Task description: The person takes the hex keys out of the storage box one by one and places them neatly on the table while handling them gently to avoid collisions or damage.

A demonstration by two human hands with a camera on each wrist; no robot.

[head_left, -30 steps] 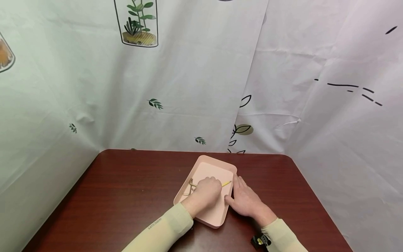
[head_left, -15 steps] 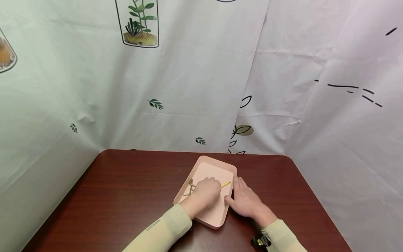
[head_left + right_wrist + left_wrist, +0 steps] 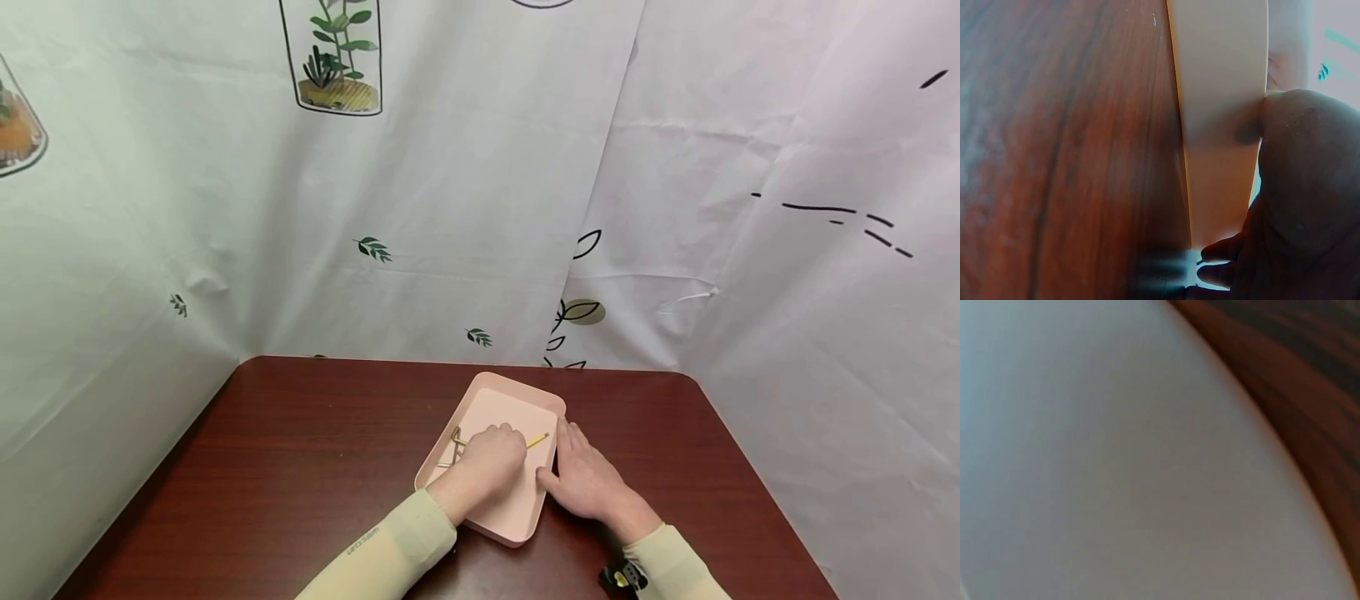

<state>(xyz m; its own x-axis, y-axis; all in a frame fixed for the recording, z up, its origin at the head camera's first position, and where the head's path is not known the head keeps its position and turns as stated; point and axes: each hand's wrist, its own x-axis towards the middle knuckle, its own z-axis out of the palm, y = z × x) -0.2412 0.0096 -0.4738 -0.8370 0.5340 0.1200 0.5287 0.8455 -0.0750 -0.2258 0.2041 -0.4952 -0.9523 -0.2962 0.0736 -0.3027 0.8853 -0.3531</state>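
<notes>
Thin gold metal rods (image 3: 455, 448) and a slim yellow stick (image 3: 537, 439) show inside the pink rectangular tray (image 3: 517, 403) — work seems unfinished; left hand's (image 3: 491, 457) hold can't be told, right hand (image 3: 588, 477) straight-fingered alongside.

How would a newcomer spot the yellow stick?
Find the pink tray on the table. Inside, the yellow stick shows between the left hand and the right hand. Bright yellow sets it apart from the dull gold rods.
</notes>
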